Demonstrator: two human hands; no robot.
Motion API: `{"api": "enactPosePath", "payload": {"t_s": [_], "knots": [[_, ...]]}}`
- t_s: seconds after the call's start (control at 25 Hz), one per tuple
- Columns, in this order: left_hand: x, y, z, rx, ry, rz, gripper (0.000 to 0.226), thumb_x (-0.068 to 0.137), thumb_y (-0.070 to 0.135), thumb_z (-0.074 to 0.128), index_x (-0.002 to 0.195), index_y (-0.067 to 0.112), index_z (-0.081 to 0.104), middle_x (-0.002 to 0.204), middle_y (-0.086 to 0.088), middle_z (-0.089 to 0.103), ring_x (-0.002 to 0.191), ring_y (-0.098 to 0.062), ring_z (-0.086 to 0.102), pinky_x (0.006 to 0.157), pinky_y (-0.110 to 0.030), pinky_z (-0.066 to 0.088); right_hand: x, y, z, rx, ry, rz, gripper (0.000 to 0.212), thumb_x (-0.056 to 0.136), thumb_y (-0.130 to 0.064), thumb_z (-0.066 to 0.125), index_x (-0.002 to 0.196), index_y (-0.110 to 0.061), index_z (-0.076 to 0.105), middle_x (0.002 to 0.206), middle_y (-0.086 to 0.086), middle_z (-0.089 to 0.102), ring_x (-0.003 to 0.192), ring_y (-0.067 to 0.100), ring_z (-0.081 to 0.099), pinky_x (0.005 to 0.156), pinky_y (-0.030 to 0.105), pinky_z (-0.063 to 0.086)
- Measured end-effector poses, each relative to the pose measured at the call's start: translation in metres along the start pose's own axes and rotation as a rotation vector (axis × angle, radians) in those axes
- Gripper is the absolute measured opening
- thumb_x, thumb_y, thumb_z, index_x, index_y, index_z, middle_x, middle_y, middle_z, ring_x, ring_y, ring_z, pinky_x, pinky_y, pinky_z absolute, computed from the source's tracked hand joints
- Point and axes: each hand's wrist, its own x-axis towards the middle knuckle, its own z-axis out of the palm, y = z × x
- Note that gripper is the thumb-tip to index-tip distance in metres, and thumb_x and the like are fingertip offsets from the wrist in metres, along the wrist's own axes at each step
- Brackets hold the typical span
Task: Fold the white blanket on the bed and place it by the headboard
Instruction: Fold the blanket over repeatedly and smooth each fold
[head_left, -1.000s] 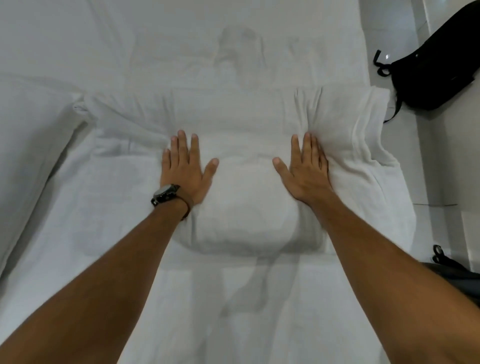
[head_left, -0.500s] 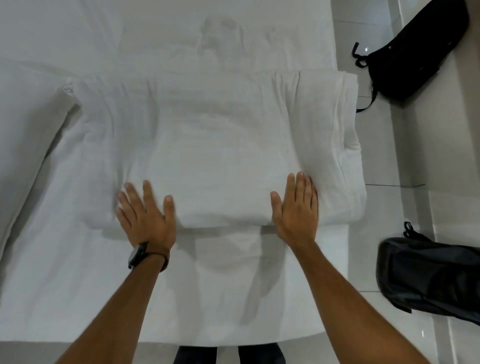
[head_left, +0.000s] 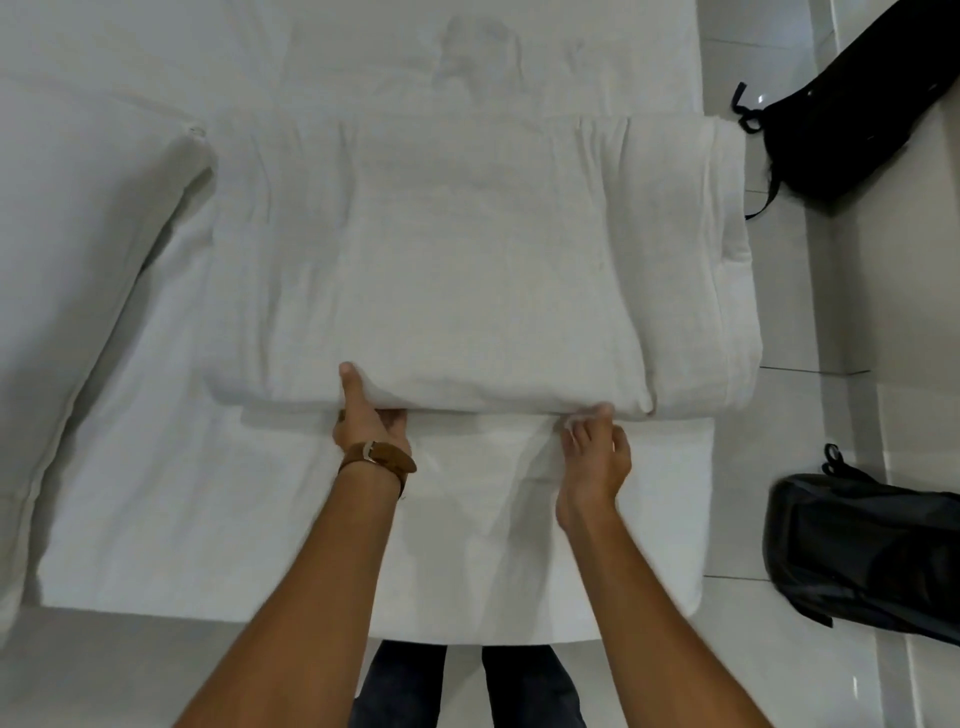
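Observation:
The white blanket (head_left: 457, 260) lies folded in a thick rectangle across the bed (head_left: 208, 519), its right end reaching over the bed's right side. My left hand (head_left: 366, 421), with a brown watch strap at the wrist, has its fingers tucked under the blanket's near edge and its thumb pressed on top. My right hand (head_left: 595, 447) curls at the same near edge further right, fingertips pinching the fabric. Both forearms reach in from the bottom. The headboard is not in view.
A white pillow or bolster (head_left: 78, 249) runs along the left side of the bed. On the tiled floor (head_left: 841, 338) to the right lie a black bag (head_left: 852, 104) at the top and a dark backpack (head_left: 862, 551) lower down. My legs show below the bed's near edge.
Both hands slid back from lying flat on the blanket's top to its near edge and closed on it. The view pulled back, showing more bed and floor.

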Motion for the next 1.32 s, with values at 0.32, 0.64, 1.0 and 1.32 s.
{"api": "enactPosePath", "payload": {"t_s": [0.32, 0.64, 1.0, 1.32], "knots": [[0.012, 0.02, 0.009, 0.073, -0.176, 0.001, 0.047, 0.087, 0.045, 0.086, 0.124, 0.017, 0.075, 0.114, -0.004, 0.083, 0.1, -0.021, 0.081, 0.098, -0.046, 0.064, 0.021, -0.045, 0.047, 0.06, -0.016, 0.23, 0.049, 0.079, -0.018, 0.099, 0.122, -0.014, 0.074, 0.12, 0.01, 0.082, 0.108, 0.031, 0.08, 0.094, 0.053, 0.067], [-0.052, 0.026, -0.057, 0.06, -0.111, 0.049, 0.055, 0.086, 0.041, 0.089, 0.13, 0.015, 0.069, 0.116, -0.004, 0.081, 0.098, -0.02, 0.081, 0.07, -0.034, 0.068, -0.053, -0.038, -0.016, 0.106, 0.037, 0.191, 0.05, 0.079, -0.012, 0.094, 0.126, -0.011, 0.076, 0.121, 0.008, 0.083, 0.108, 0.03, 0.08, 0.085, 0.044, 0.068], [-0.137, 0.006, -0.196, 0.033, -0.047, 0.066, 0.053, 0.085, 0.044, 0.089, 0.129, 0.021, 0.071, 0.119, -0.002, 0.081, 0.108, -0.023, 0.079, 0.099, -0.046, 0.063, -0.158, -0.001, -0.131, 0.113, 0.166, 0.161, 0.04, 0.081, -0.014, 0.091, 0.118, -0.015, 0.077, 0.111, 0.004, 0.083, 0.102, 0.026, 0.079, 0.079, 0.039, 0.066], [-0.204, 0.032, -0.191, -0.094, -0.134, 0.125, 0.029, 0.09, 0.034, 0.072, 0.118, 0.029, 0.078, 0.107, 0.006, 0.083, 0.11, -0.024, 0.076, 0.086, -0.038, 0.064, -0.211, -0.027, -0.139, 0.195, 0.273, -0.158, 0.026, 0.082, -0.01, 0.081, 0.107, -0.01, 0.085, 0.104, 0.002, 0.086, 0.09, 0.026, 0.079, 0.076, 0.037, 0.065]]}}
